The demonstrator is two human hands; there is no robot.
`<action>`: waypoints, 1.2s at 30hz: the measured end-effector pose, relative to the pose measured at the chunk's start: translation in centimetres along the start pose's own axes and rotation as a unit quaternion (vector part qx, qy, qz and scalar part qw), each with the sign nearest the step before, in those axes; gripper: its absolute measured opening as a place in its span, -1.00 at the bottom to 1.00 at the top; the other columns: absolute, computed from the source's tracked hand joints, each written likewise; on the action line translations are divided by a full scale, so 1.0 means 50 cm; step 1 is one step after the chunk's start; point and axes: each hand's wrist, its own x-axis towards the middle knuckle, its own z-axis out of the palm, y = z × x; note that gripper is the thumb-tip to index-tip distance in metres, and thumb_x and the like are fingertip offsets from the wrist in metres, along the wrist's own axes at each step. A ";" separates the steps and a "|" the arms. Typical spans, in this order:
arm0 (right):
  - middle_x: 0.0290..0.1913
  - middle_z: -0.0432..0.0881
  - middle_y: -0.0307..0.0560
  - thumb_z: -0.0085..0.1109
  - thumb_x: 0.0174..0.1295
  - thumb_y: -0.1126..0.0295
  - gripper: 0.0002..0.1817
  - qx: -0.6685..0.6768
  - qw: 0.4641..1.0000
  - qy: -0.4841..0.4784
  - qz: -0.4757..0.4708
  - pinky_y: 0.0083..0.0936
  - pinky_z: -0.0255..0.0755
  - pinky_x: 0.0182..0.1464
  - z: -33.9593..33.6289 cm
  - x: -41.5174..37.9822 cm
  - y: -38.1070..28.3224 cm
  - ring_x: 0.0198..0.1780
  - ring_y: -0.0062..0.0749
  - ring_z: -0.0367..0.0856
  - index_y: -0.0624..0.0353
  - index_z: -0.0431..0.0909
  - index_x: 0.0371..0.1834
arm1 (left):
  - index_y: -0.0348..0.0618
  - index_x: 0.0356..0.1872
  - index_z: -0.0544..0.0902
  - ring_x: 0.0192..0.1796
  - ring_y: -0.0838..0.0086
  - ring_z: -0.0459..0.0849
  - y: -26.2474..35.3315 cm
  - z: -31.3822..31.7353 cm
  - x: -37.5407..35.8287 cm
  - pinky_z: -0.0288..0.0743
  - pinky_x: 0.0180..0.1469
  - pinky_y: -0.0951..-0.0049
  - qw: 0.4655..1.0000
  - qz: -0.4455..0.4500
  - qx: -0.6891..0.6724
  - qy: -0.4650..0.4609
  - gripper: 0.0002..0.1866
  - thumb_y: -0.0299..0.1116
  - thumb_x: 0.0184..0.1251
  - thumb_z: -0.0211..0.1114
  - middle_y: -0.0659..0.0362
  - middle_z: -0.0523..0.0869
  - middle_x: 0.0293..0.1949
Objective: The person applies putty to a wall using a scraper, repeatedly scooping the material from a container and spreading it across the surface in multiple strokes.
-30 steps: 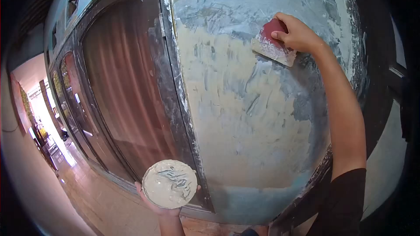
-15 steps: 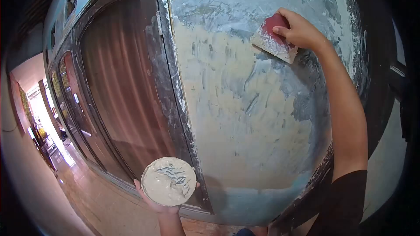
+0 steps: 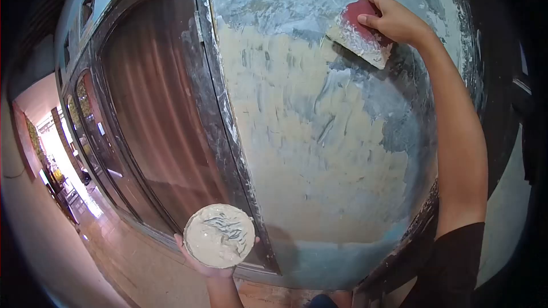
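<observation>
- Gripping red scraper (image 3: 359, 17) in right hand (image 3: 394, 20), with thumb on near face and pale paste (image 3: 361, 45) along blade.
- Held high before wall (image 3: 337, 261), near upper edge of cream coat (image 3: 308, 194); unable to tell blade contact with wall.
- Supporting round container (image 3: 220, 266) of paste in left hand (image 3: 210, 270), cupped from below, low and left of scraper.
- Visible farther left: dark door frame (image 3: 201, 74), red-brown curtain (image 3: 160, 131), floor (image 3: 142, 256).
</observation>
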 end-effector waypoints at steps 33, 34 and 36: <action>-0.15 0.68 0.24 0.32 0.35 0.31 -0.68 -0.121 0.989 0.053 -0.068 -0.16 0.46 -0.06 0.066 -0.043 0.006 -0.13 0.09 0.64 0.26 0.48 -0.01 | 0.01 0.52 0.33 0.37 -0.35 0.42 0.009 0.010 -0.017 0.29 0.08 -0.85 0.999 -0.006 0.032 -0.004 0.01 0.59 0.28 -0.11 -0.10 0.37 0.48; -0.13 0.68 0.25 0.32 0.34 0.30 -0.68 -0.162 0.983 0.053 -0.068 -0.18 0.47 -0.04 0.077 -0.047 0.004 -0.08 0.14 0.65 0.25 0.48 0.00 | 0.01 0.52 0.33 0.37 -0.35 0.42 0.009 0.010 -0.018 0.29 0.08 -0.85 1.000 -0.005 0.031 -0.003 0.01 0.59 0.28 -0.11 -0.10 0.37 0.48; -0.13 0.69 0.26 0.32 0.34 0.29 -0.68 -0.209 0.968 0.089 -0.103 -0.18 0.47 -0.03 0.098 -0.049 0.008 -0.07 0.17 0.64 0.25 0.48 -0.01 | 0.02 0.52 0.32 0.37 -0.37 0.42 0.009 0.012 -0.019 0.28 0.08 -0.85 1.000 -0.003 0.027 0.006 0.01 0.60 0.27 -0.11 -0.10 0.37 0.48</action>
